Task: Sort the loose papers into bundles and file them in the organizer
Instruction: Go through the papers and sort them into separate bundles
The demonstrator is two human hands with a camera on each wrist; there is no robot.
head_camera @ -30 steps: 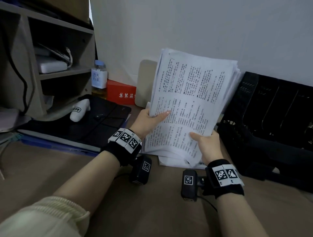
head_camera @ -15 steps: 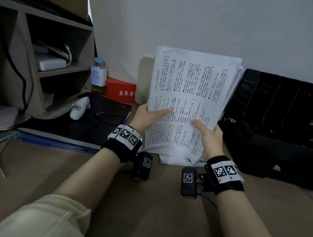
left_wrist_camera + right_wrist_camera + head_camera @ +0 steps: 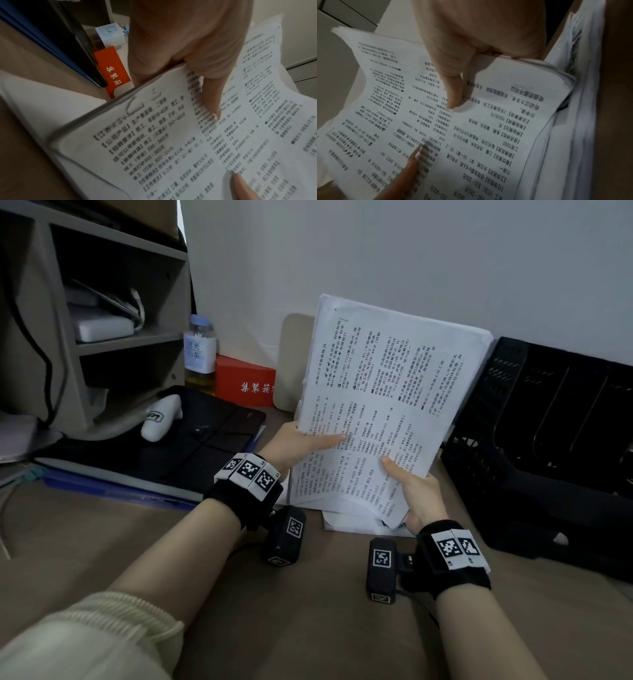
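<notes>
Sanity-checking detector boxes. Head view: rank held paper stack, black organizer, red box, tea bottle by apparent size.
1. Paper stack and black organizer: too close to rank; organizer is cropped.
2. Red box, partly hidden.
3. Tea bottle, slightly smaller.

The bottle [image 3: 199, 354] label left of the hands reads 月光白茶. The red box [image 3: 245, 381] beside it reads 集装箱. The held paper stack [image 3: 383, 405] shows "350-400元" and "300-320元".
</notes>
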